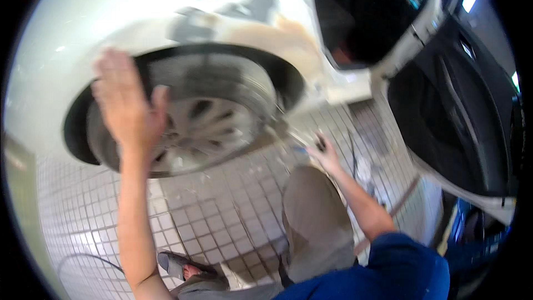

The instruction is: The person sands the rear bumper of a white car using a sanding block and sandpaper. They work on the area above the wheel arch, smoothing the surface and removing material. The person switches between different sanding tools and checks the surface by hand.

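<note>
The left hand (130,103) lies flat, fingers spread and holding nothing, against the tyre (119,150) at the left edge of the wheel (202,125), just under the arch of the white car (83,33). The right hand (325,153) hangs low near the knee (311,189), fingers curled about a small dark thing (320,143) — too blurred to name.

The risks, as a judgement: the person crouches on a glossy tiled floor (222,216) in an open sandal (177,265), so a foot could slide if the tiles are wet. A thin cable (83,258) curls by the lower left edge of the floor and could snag. The open door (455,111) hangs close on the right — an easy knock on rising.

The tyre is matte rubber, the wheel spoked grey metal, the car's body smooth with sanded, tan and grey patches (266,28).
</note>
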Demonstrator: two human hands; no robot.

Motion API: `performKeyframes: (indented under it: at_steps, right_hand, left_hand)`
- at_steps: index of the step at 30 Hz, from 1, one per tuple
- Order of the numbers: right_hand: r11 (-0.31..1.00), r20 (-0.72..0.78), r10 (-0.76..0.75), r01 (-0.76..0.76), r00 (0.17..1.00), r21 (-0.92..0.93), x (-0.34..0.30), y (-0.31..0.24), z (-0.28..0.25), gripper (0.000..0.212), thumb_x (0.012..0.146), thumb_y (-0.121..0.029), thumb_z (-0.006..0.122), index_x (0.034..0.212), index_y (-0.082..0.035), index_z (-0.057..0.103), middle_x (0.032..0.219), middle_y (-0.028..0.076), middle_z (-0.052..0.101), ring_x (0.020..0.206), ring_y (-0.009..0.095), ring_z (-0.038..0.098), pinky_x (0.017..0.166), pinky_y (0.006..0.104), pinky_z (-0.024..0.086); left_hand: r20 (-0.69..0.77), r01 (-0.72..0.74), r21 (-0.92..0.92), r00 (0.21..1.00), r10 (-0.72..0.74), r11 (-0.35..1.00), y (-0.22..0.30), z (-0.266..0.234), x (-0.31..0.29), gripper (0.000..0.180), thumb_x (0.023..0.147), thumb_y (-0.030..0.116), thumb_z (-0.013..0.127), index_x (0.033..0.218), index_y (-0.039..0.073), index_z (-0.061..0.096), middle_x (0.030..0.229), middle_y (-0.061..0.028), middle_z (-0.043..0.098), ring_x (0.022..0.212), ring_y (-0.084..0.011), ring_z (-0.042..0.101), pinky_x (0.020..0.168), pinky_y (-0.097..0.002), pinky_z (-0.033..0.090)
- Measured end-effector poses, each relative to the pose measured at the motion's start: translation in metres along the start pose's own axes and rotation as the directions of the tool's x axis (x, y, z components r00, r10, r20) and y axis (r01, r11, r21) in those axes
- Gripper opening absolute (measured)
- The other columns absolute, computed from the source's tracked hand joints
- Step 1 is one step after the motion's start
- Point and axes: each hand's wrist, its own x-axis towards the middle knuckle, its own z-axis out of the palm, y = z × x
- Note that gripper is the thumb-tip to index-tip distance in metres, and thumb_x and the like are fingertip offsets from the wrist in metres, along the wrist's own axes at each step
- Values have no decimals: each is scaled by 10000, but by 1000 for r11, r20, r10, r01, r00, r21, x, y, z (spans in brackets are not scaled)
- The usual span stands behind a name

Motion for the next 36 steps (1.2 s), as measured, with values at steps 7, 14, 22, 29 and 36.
performKeyframes:
  at_steps: [7,14,22,29,36]
  right_hand:
    - [919,-70,45,-69,997,-388,-7,-75,31,849,775,-377,896,1491,-132,511,1235,237,589,1151,412,624,994,481,516]
    - [914,-77,-7,-25,997,-404,-13,-85,55,874,766,-350,899,1501,-130,481,1193,255,579,1086,438,625,944,495,527]
    - [942,-113,87,-119,990,-315,-13,-87,74,915,768,-390,890,1527,-120,456,1299,258,567,1212,417,598,1032,469,501]
    - [995,-105,45,-54,993,-84,-29,-92,75,866,793,-251,900,1533,-94,479,1428,231,593,1352,354,552,1130,431,443]
    - [954,293,127,-37,948,-296,-70,-206,17,820,830,-373,872,1526,-126,515,1363,229,623,1230,355,641,1022,401,521]
  left_hand:
    - [-204,-124,23,971,126,992,-6,-3,8,498,995,142,600,1475,12,577,1533,-160,563,1440,-369,508,1188,-470,367]
    - [-258,-168,68,949,180,983,-21,0,10,435,1005,103,568,1428,18,630,1453,-161,636,1367,-373,585,1130,-456,438]
    - [-339,-162,9,928,156,987,-20,10,14,421,994,75,549,1395,-3,650,1415,-176,659,1355,-389,591,1148,-466,432]
    - [-387,-26,-59,922,2,998,0,27,11,416,963,57,530,1347,-4,676,1410,-186,654,1386,-380,562,1208,-543,371]
    - [-224,-67,-25,973,59,997,10,37,-36,447,906,319,581,1331,267,708,1566,-45,538,1485,-398,430,1241,-717,108]
